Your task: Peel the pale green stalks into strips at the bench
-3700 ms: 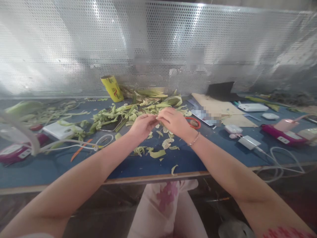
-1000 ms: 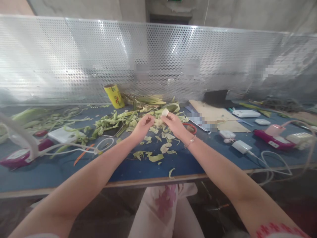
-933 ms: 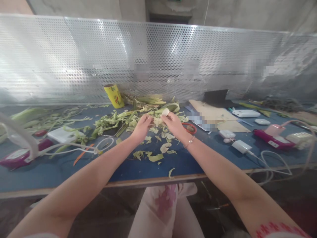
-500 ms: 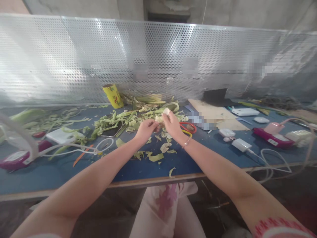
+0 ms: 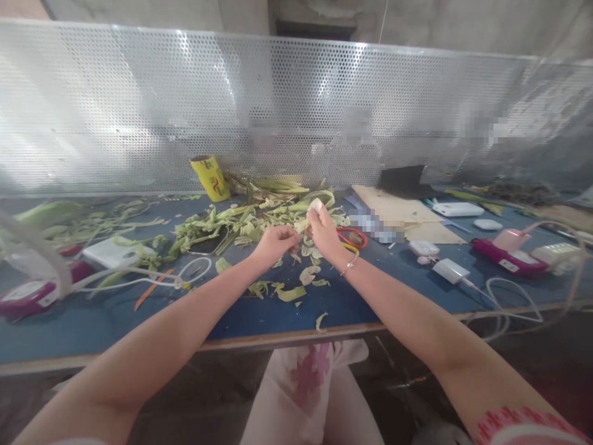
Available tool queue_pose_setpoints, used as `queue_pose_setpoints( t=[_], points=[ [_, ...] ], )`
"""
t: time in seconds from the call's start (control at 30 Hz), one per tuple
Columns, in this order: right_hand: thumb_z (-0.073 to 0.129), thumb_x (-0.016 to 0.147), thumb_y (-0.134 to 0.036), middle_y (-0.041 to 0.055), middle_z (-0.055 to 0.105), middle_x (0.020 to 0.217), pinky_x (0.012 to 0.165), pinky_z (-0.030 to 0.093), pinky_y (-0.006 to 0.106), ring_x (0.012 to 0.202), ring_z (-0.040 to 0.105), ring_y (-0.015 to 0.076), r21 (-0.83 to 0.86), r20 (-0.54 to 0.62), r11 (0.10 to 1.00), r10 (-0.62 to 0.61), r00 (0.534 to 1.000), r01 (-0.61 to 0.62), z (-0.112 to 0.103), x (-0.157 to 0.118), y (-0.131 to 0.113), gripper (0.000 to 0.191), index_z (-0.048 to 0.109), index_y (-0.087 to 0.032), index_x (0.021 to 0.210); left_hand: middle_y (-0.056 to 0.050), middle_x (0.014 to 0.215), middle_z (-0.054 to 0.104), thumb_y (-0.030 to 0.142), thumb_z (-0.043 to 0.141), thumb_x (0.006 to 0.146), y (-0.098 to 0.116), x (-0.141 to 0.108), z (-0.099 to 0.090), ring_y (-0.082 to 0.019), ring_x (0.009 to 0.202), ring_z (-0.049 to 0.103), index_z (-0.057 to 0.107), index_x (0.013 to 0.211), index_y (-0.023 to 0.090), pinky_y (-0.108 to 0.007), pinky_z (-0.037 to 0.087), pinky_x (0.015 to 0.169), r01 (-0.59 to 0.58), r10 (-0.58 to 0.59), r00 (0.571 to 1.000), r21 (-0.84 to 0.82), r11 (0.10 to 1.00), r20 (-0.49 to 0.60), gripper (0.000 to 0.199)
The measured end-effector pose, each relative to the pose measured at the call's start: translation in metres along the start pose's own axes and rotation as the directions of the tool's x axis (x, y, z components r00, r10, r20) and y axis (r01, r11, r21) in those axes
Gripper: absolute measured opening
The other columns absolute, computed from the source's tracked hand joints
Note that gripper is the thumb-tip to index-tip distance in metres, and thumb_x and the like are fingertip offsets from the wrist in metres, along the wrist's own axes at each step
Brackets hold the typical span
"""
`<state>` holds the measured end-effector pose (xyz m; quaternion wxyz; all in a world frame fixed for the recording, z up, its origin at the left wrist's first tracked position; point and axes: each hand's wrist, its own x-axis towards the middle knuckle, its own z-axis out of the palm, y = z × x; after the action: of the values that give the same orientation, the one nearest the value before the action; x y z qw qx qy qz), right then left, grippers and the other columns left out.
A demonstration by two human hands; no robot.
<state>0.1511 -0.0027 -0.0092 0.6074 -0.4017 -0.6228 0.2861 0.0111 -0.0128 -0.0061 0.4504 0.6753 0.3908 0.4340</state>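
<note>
My right hand (image 5: 323, 232) is closed, its fingertips pinching a small pale, petal-like plant piece (image 5: 315, 204) whose exact kind I cannot make out. Just to its left, my left hand (image 5: 277, 243) has its thumb and fingers drawn together; whatever they hold, if anything, is hidden. Behind both hands spreads a heap of pale green stalks and leaves (image 5: 208, 225). Thin curled peelings (image 5: 291, 293) and a whitish round slice (image 5: 308, 275) lie on the blue table (image 5: 278, 321) in front. Red and yellow loops (image 5: 354, 237), like scissor handles, show beside my right hand.
A tilted yellow printed cup (image 5: 211, 179) stands before the perforated metal panel (image 5: 296, 117). Cardboard sheets (image 5: 393, 207), a white charger (image 5: 451, 271) and a purple power strip (image 5: 507, 256) lie to the right. Looped cables (image 5: 194, 271) and an orange strip (image 5: 151, 290) are left.
My hands have come slightly apart: the left has shifted a little away from the pale piece, which stays in my right hand. The things on the table lie as before.
</note>
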Motion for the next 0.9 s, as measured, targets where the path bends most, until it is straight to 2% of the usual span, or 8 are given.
queue_pose_setpoints(
  t=[0.13, 0.23, 0.33, 0.4, 0.47, 0.67, 0.8, 0.9],
  points=[
    [0.039, 0.087, -0.042, -0.0007, 0.049, 0.069, 0.068, 0.044, 0.032, 0.067, 0.051, 0.0153, -0.053, -0.003, 0.999, -0.002, 1.000, 0.002, 0.000, -0.001, -0.002, 0.022, 0.048, -0.023, 0.090, 0.000, 0.055, 0.058, 0.040, 0.064, 0.066, 0.002, 0.000, -0.002, -0.010, 0.051, 0.053, 0.055, 0.061, 0.015, -0.024, 0.044, 0.054, -0.013, 0.013, 1.000, -0.102, 0.995, 0.002, 0.028],
    [0.038, 0.087, -0.039, 0.0022, 0.053, 0.082, 0.079, 0.043, 0.035, 0.079, 0.052, 0.0168, -0.092, -0.008, 0.994, -0.057, 0.998, 0.056, 0.002, -0.002, -0.004, 0.021, 0.048, -0.021, 0.092, 0.000, 0.059, 0.055, 0.044, 0.056, 0.073, 0.002, 0.002, -0.004, -0.011, 0.056, 0.053, 0.051, 0.065, 0.016, -0.025, 0.044, 0.057, -0.078, 0.064, 0.995, -0.177, 0.981, -0.083, 0.029],
    [0.036, 0.087, -0.038, 0.0034, 0.054, 0.086, 0.083, 0.042, 0.035, 0.084, 0.052, 0.0172, -0.107, -0.003, 0.991, -0.075, 0.997, 0.074, 0.006, -0.006, -0.008, 0.021, 0.046, -0.021, 0.093, 0.002, 0.054, 0.047, 0.046, 0.045, 0.081, 0.001, 0.003, -0.003, -0.010, 0.052, 0.045, 0.045, 0.062, 0.019, -0.024, 0.038, 0.054, -0.139, 0.145, 0.973, 0.043, 0.989, -0.178, 0.033],
    [0.035, 0.088, -0.037, 0.0036, 0.053, 0.086, 0.082, 0.042, 0.035, 0.083, 0.051, 0.0171, -0.126, -0.001, 0.989, -0.080, 0.997, 0.079, 0.009, -0.008, -0.010, 0.020, 0.045, -0.021, 0.092, 0.003, 0.051, 0.042, 0.043, 0.041, 0.084, 0.001, 0.002, 0.000, -0.010, 0.051, 0.041, 0.039, 0.061, 0.020, -0.024, 0.034, 0.054, -0.147, 0.197, 0.956, 0.226, 0.963, -0.219, 0.034],
    [0.033, 0.089, -0.036, 0.0037, 0.051, 0.084, 0.081, 0.042, 0.035, 0.081, 0.050, 0.0169, -0.147, -0.001, 0.985, -0.094, 0.996, 0.093, 0.013, -0.010, -0.011, 0.019, 0.044, -0.021, 0.089, 0.004, 0.052, 0.040, 0.039, 0.038, 0.087, 0.002, 0.000, 0.003, -0.011, 0.052, 0.040, 0.036, 0.061, 0.020, -0.024, 0.032, 0.054, -0.140, 0.232, 0.938, 0.329, 0.934, -0.257, 0.031],
    [0.031, 0.090, -0.034, 0.0031, 0.047, 0.081, 0.081, 0.041, 0.036, 0.079, 0.046, 0.0170, -0.203, -0.029, 0.970, -0.144, 0.989, 0.135, 0.017, -0.011, -0.010, 0.016, 0.040, -0.022, 0.084, 0.003, 0.055, 0.041, 0.029, 0.036, 0.088, 0.009, -0.005, 0.005, -0.012, 0.053, 0.039, 0.036, 0.062, 0.020, -0.025, 0.030, 0.057, -0.132, 0.286, 0.911, 0.450, 0.883, -0.295, 0.026],
    [0.030, 0.090, -0.035, 0.0020, 0.044, 0.077, 0.077, 0.041, 0.035, 0.074, 0.044, 0.0163, -0.203, -0.030, 0.966, -0.169, 0.985, 0.159, 0.015, -0.011, -0.012, 0.017, 0.037, -0.022, 0.081, 0.003, 0.053, 0.040, 0.028, 0.039, 0.086, 0.012, -0.005, 0.001, -0.011, 0.052, 0.038, 0.035, 0.061, 0.020, -0.025, 0.030, 0.056, -0.149, 0.300, 0.909, 0.446, 0.883, -0.290, 0.026],
    [0.031, 0.090, -0.036, 0.0015, 0.044, 0.077, 0.076, 0.041, 0.034, 0.073, 0.045, 0.0160, -0.186, -0.031, 0.969, -0.172, 0.985, 0.164, 0.013, -0.011, -0.013, 0.018, 0.036, -0.023, 0.079, 0.003, 0.054, 0.046, 0.031, 0.039, 0.086, 0.011, -0.005, -0.001, -0.011, 0.054, 0.043, 0.037, 0.061, 0.020, -0.025, 0.033, 0.057, -0.162, 0.294, 0.913, 0.411, 0.897, -0.283, 0.028]
  ],
)
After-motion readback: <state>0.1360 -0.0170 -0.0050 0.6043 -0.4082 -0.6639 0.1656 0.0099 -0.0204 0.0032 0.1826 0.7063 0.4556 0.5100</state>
